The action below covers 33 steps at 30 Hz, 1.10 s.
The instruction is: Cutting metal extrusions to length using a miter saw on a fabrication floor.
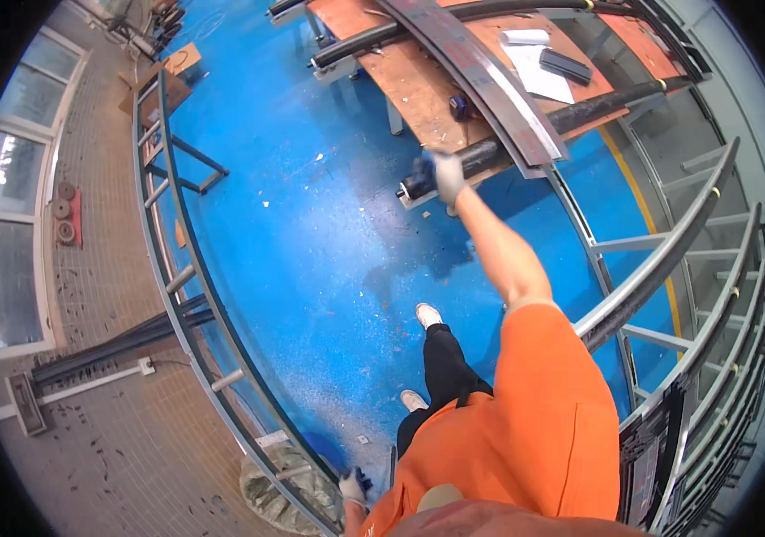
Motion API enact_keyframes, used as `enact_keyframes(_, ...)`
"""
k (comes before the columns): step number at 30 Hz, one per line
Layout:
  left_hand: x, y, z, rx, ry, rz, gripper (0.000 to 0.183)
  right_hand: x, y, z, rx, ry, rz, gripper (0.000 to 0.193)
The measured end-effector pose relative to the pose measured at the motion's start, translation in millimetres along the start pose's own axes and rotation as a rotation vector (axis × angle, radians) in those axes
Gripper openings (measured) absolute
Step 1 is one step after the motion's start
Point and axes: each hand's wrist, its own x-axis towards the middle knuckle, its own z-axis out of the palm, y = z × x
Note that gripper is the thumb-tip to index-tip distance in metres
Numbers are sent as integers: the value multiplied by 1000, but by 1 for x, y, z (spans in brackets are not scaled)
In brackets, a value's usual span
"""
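Observation:
My right hand [448,176], in a white glove with dark blue fingers, reaches out to the near end of a black padded bar [481,157] on the workbench. It is blurred, and I cannot make out whether its fingers grip the bar. Low in the view, my left hand [353,486] wears the same kind of glove and hangs beside a long dark metal frame [206,285] with crossbars. Its fingers are partly hidden, so a hold on anything does not show. Long grey metal profiles [481,76] lie across the padded bars.
The wooden workbench [391,76] carries a tape measure [459,108], white paper [539,73] and a dark block [566,66]. Curved metal racks [669,259] line the right side. A crumpled sack [279,497] lies at lower left, and dark bars [123,345] stick out at left.

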Motion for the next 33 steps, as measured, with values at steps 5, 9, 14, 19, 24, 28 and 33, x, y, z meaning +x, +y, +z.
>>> enact_keyframes(5, 13, 155, 75, 35, -277, 301, 21, -210, 7, -47, -418, 94, 70, 17)
enact_keyframes(9, 32, 197, 119, 159, -480, 392, 24, -377, 1, -96, -729, 277, 44, 19)
enact_keyframes(14, 76, 191, 136, 605, -613, 290, 28, -580, 25, -221, -1363, 695, -98, 29)
enact_keyframes(19, 95, 174, 155, 777, -628, 203, 30, -783, 29, -324, -1335, 1309, 149, 42)
enact_keyframes(24, 91, 126, 168, 794, -711, 186, 28, -950, 4, -429, -1288, 1568, 444, 65)
enact_keyframes(28, 66, 73, 168, 830, -658, 282, 27, -1018, -50, -515, -1564, 1518, 562, 86)
enact_keyframes(33, 29, -16, 159, 762, -664, 298, 24, -1049, -99, -603, -1887, 1109, 511, 95)
